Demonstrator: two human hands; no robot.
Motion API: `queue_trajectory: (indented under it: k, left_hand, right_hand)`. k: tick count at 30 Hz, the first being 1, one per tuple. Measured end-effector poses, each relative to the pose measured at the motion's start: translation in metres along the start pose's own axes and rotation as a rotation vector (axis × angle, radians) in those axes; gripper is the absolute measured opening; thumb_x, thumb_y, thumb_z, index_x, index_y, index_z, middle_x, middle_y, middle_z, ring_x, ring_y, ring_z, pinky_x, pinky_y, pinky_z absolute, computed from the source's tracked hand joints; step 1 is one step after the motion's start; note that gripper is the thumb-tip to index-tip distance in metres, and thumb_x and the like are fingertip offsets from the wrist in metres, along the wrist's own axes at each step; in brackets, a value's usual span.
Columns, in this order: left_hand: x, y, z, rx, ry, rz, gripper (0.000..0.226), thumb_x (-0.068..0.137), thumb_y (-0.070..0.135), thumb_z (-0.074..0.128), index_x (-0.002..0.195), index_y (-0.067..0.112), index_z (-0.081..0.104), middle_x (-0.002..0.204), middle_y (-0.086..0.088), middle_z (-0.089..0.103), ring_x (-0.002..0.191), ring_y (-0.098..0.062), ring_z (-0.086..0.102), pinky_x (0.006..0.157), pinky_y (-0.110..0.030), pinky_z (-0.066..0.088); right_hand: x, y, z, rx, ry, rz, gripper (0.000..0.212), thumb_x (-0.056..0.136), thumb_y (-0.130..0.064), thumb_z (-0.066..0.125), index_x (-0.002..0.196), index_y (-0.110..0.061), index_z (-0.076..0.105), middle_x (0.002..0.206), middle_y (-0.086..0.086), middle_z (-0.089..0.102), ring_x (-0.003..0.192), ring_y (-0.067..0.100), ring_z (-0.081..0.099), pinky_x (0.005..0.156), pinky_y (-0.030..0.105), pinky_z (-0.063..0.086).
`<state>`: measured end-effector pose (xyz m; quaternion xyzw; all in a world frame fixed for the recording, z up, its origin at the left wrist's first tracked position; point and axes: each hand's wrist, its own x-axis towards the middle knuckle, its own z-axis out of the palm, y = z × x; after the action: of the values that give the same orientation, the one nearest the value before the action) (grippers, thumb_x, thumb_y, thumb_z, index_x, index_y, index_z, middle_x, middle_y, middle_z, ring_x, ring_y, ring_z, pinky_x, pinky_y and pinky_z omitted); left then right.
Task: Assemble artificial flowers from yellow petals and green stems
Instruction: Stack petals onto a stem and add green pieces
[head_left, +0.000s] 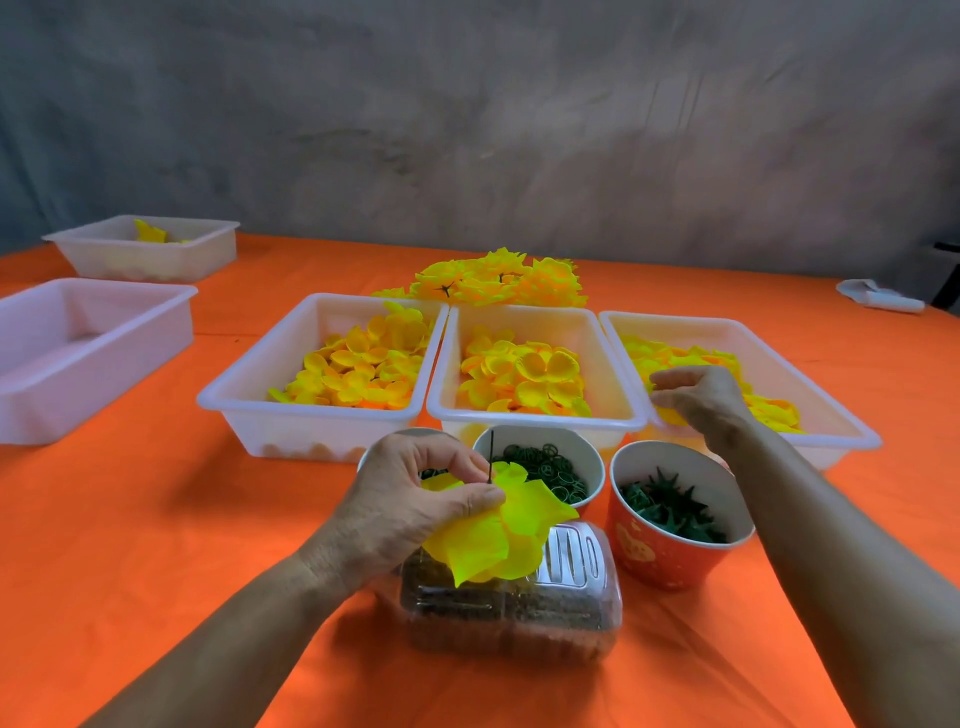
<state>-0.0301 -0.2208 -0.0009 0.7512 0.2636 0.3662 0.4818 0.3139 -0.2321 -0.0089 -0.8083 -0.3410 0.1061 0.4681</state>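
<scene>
Your left hand (415, 499) pinches the stem (491, 457) with stacked petals (498, 535); right hand (701, 400) fingers grasp a petal in the right tray (831, 415) (layering step); thread it next

1. One view only: a wide-angle camera worn on the person's head.
2. It looks forward and down across the orange counter (156, 519) toward a grey wall (467, 130).
3. It sits close: both forearms enter from the bottom edge, near the lens.
4. Wide-angle distortion bends the counter's far edge.
5. No second view shares the scene.
</scene>
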Motion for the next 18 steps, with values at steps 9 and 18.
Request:
queue_trajectory:
  k: [9, 18]
  left_hand:
    - [-0.001, 0.0, 0.0, 0.018, 0.013, 0.009, 0.013, 0.054, 0.038, 0.077, 0.055, 0.028, 0.069, 0.081, -0.001, 0.072, 0.084, -0.012, 0.067, 0.083, -0.036, 0.053]
    - [0.0, -0.004, -0.002, 0.035, -0.006, 0.022, 0.018, 0.056, 0.042, 0.077, 0.061, 0.027, 0.07, 0.085, 0.0, 0.072, 0.086, -0.011, 0.067, 0.083, -0.036, 0.053]
  right_hand:
    - [-0.006, -0.005, 0.002, -0.112, 0.239, 0.0, 0.026, 0.081, -0.001, 0.051, 0.095, -0.002, 0.072, 0.101, 0.019, 0.068, 0.095, 0.035, 0.06, 0.08, 0.035, 0.046]
    - [-0.017, -0.007, -0.019, 0.753, 0.282, 0.162, 0.019, 0.088, 0.002, 0.058, 0.078, -0.015, 0.058, 0.077, 0.004, 0.055, 0.074, 0.014, 0.052, 0.058, 0.02, 0.046]
